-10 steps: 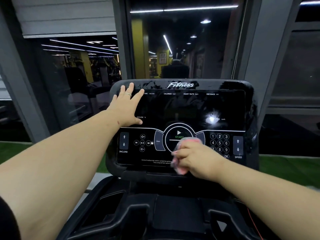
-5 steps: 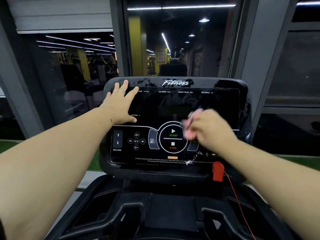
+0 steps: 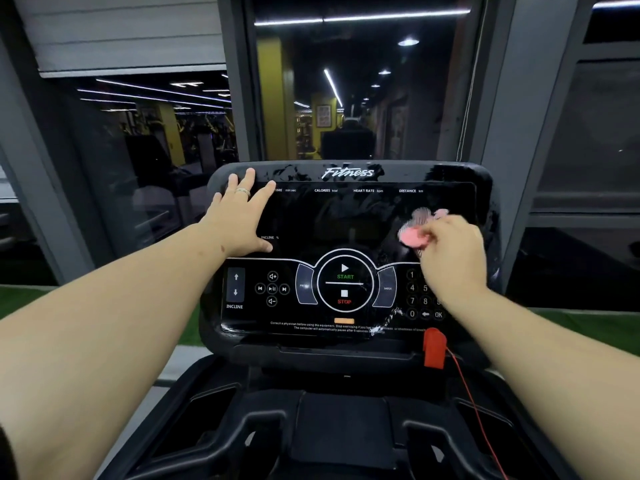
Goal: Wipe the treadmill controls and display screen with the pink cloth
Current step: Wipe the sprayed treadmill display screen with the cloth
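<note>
The black treadmill console (image 3: 346, 173) faces me, with a dark display screen (image 3: 339, 220) above and the control panel (image 3: 344, 285) of START, STOP, incline and number keys below. My left hand (image 3: 239, 216) lies flat with spread fingers on the screen's upper left corner. My right hand (image 3: 450, 251) grips the bunched pink cloth (image 3: 415, 230) and presses it against the right part of the screen, just above the number keys. That hand hides part of the keypad.
A red safety key (image 3: 433, 348) with a thin red cord (image 3: 474, 410) hangs at the console's lower right. Black handle mouldings and a tray (image 3: 343, 427) sit below the console. Dark windows (image 3: 353, 81) and grey pillars stand behind; green turf (image 3: 20, 299) lies beyond.
My right hand has carried the pink cloth from the console's bottom edge up past the START button to the right side of the screen. My left hand stays flat on the screen.
</note>
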Tool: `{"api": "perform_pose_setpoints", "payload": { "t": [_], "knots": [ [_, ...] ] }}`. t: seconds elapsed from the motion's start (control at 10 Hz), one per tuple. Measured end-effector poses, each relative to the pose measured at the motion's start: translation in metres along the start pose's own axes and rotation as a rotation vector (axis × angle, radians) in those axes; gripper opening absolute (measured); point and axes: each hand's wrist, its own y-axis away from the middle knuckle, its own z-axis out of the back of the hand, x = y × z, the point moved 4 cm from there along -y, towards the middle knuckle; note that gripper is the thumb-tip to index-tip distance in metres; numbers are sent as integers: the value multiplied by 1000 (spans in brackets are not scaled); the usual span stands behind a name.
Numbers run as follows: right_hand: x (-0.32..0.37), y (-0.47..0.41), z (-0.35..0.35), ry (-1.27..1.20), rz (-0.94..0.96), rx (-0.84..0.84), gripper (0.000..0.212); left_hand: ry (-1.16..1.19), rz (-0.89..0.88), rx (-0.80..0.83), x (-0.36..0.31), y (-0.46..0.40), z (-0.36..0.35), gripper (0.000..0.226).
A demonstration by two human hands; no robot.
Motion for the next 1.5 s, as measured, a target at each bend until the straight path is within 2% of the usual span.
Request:
{"api": "perform_pose_setpoints", "payload": {
  "t": [0.1,0.2,0.3,0.4,0.5,0.6,0.7,0.8,0.9,1.0,1.1,1.2,1.3,1.4,1.5],
  "knots": [
    [40,43,-20,-58,230,143,36,3,-2,5,-1,0,0,126],
    [72,59,-22,-409,149,307,40,5,1,4,0,0,1,126],
    [67,32,-14,-624,-130,219,39,4,3,3,1,0,0,126],
    [39,10,-8,-365,-11,127,39,11,1,4,1,-1,0,126],
    [9,11,7,76,13,-29,35,13,1,3,1,-1,-1,126],
    [8,11,-2,93,68,-47,31,6,3,9,1,-1,0,126],
    [35,27,-21,41,245,27,21,8,5,12,0,0,0,126],
    [61,59,-35,54,569,81,21,13,10,12,0,1,0,126],
    [64,52,-45,-55,667,253,27,21,7,12,0,1,-1,126],
    [45,9,-21,-185,430,45,27,29,3,6,1,1,-1,125],
    [6,-11,-5,-119,45,-81,36,29,11,10,1,0,-1,125],
    [24,17,-32,42,282,100,43,27,15,18,0,0,0,125],
    [54,59,-55,-34,655,350,36,19,18,30,-1,1,1,124],
    [55,38,-32,-70,763,236,31,21,19,35,-2,2,2,124],
    [22,-12,-2,-97,361,-9,21,21,26,36,-2,1,2,124]
  ]
}}
